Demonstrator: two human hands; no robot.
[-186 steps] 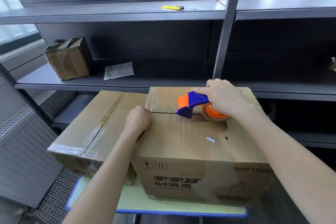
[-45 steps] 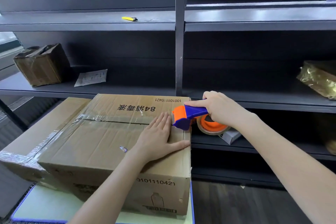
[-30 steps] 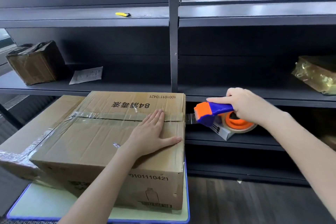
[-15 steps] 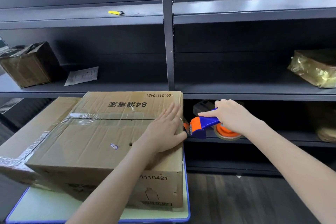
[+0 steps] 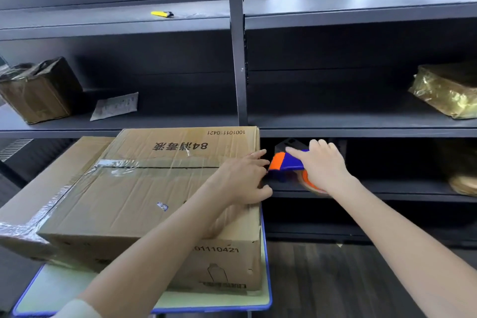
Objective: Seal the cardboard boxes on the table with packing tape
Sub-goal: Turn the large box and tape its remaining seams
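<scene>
On the table (image 5: 267, 301), the box (image 5: 129, 204) lies with tape (image 5: 154, 166) along its top seam, the left hand (image 5: 241, 179) pressing flat-fingered at its right edge while the right hand (image 5: 325, 164), fingers wrapped round the dispenser (image 5: 285, 161), holds it just beside that edge.

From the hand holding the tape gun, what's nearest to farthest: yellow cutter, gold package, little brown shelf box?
From the right hand gripping the tape gun:
1. gold package, right shelf.
2. yellow cutter, upper shelf.
3. little brown box, far left.
</scene>
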